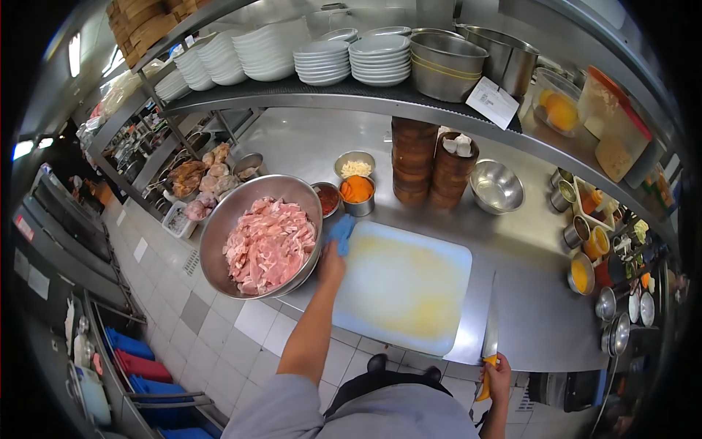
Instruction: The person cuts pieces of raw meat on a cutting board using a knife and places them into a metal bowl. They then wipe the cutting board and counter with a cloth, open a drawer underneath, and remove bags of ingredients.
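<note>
My left hand (332,265) is closed on a blue cloth (341,233) at the left edge of a white cutting board (398,285) with yellowish stains. Just left of that hand stands a large steel bowl (311,252) heaped with sliced raw pink meat (269,245). Low on the right, my right hand (499,374) grips the yellow handle of a long knife (491,325), its blade pointing away from me over the steel counter (537,307). The blade lies apart from the board's right edge.
Behind the board are a container of orange pieces (357,190), a bowl of pale chopped pieces (356,165), brown steamer stacks (412,157) and an empty steel bowl (497,186). A shelf (292,94) with stacked white plates (379,58) crosses above. Sauce containers (581,274) line the right.
</note>
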`<state>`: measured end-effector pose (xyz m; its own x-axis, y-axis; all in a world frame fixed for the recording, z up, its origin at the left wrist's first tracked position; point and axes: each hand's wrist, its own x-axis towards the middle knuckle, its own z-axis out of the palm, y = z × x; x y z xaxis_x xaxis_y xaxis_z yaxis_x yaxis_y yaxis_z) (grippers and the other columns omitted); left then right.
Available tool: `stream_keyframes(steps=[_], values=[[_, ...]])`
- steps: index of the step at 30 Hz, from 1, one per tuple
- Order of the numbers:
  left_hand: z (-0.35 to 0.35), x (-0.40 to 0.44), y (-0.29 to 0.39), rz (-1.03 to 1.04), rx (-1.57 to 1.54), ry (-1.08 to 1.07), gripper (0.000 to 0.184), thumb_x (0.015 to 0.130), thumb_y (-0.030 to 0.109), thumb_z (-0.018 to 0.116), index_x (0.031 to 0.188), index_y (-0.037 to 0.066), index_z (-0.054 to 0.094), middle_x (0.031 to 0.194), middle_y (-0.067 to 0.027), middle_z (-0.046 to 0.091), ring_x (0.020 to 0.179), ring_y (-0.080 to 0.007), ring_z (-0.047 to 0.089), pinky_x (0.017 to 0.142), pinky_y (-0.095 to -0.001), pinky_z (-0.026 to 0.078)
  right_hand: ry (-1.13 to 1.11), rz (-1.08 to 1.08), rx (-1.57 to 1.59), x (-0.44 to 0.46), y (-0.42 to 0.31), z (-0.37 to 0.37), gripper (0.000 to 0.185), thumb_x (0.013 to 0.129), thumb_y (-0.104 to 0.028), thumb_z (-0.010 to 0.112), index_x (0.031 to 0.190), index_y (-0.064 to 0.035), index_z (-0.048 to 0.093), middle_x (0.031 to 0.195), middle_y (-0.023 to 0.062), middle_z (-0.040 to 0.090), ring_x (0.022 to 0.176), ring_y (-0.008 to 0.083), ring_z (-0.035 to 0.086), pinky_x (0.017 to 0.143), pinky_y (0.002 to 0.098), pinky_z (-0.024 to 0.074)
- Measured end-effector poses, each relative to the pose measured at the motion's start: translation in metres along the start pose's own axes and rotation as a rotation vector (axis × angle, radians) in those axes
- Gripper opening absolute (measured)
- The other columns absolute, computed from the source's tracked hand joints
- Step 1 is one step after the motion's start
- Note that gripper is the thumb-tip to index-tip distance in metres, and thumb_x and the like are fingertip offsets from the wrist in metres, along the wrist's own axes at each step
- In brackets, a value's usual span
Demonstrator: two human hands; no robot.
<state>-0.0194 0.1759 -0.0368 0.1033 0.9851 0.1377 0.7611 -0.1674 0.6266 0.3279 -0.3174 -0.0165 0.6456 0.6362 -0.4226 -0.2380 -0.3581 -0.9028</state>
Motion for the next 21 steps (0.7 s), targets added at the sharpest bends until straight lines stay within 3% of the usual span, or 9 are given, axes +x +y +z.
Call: stream_keyframes(steps=[5,9,11,12,15,17,19,21], values=[[-0.043,-0.075,-0.039,0.07,-0.103,-0.114,0.048,0.089,0.0,0.052,0.136,0.009,0.055,0.14,-0.0218,0.056,0.128,-0.0422,0.054,0.105,-0.0476,0.046,0.009,0.014,-0.012,0.008,0.0,-0.003,0.041,0.094,0.0,0.06,0.134,-0.0021,0.052,0.081,0.0097,0.068,0.057,0.0153,0.063,0.052,0.0272,0.052],[-0.121,-0.147,-0.069,0.123,0.036,-0.243,0.042,0.085,0.005,0.057,0.126,0.01,0.064,0.132,-0.0196,0.063,0.122,-0.0412,0.059,0.102,-0.0458,0.048,-0.012,0.036,-0.033,0.015,-0.003,-0.004,0.039,0.095,-0.003,0.06,0.133,-0.0061,0.051,0.084,0.0093,0.068,0.058,0.0154,0.062,0.051,0.0274,0.0512],[-0.168,-0.161,-0.082,0.008,0.163,-0.663,0.042,0.082,0.014,0.06,0.124,0.01,0.066,0.124,-0.0214,0.067,0.117,-0.0398,0.063,0.1,-0.0451,0.05,0.007,0.055,-0.071,0.017,-0.006,-0.004,0.035,0.096,-0.004,0.059,0.13,-0.0081,0.051,0.083,0.0082,0.067,0.057,0.0154,0.062,0.051,0.0276,0.0507],[-0.191,-0.16,-0.069,-0.148,0.208,-0.851,0.044,0.081,0.021,0.062,0.123,0.01,0.068,0.116,-0.0217,0.071,0.113,-0.0377,0.066,0.097,-0.0437,0.052,-0.006,0.053,-0.095,0.019,-0.006,-0.007,0.033,0.096,-0.005,0.059,0.128,-0.0083,0.052,0.082,0.0074,0.066,0.057,0.0149,0.061,0.05,0.0275,0.0499],[-0.222,-0.168,-0.038,-0.232,0.082,-0.827,0.044,0.081,0.022,0.064,0.123,0.01,0.067,0.113,-0.021,0.072,0.11,-0.0369,0.068,0.094,-0.0423,0.053,-0.016,0.062,-0.103,0.02,-0.018,-0.002,0.028,0.097,-0.008,0.06,0.124,-0.0085,0.052,0.079,0.0059,0.063,0.055,0.0141,0.059,0.049,0.0278,0.0485],[-0.218,-0.163,-0.005,-0.134,-0.137,-0.499,0.04,0.082,0.019,0.064,0.121,0.008,0.067,0.11,-0.0192,0.072,0.105,-0.0364,0.069,0.091,-0.0415,0.054,-0.025,0.079,-0.1,0.016,-0.023,0.005,0.026,0.098,-0.009,0.06,0.122,-0.0086,0.052,0.078,0.0053,0.062,0.055,0.0137,0.058,0.049,0.0282,0.0479],[-0.202,-0.144,0.039,0.013,-0.291,-0.31,0.038,0.083,0.015,0.064,0.12,0.007,0.065,0.113,-0.0192,0.07,0.105,-0.0369,0.068,0.091,-0.0417,0.054,0.015,0.081,-0.112,0.021,-0.022,0.012,0.023,0.098,-0.01,0.061,0.119,-0.0091,0.051,0.077,0.0054,0.061,0.054,0.0132,0.056,0.049,0.028,0.0472],[-0.164,-0.113,0.056,0.199,-0.21,-0.166,0.039,0.085,0.013,0.063,0.124,0.007,0.063,0.124,-0.0198,0.065,0.115,-0.0363,0.064,0.095,-0.0415,0.051,-0.005,0.071,-0.09,0.025,-0.021,0.014,0.023,0.098,-0.01,0.061,0.119,-0.0093,0.051,0.077,0.0054,0.061,0.054,0.0131,0.056,0.049,0.0279,0.0469]])
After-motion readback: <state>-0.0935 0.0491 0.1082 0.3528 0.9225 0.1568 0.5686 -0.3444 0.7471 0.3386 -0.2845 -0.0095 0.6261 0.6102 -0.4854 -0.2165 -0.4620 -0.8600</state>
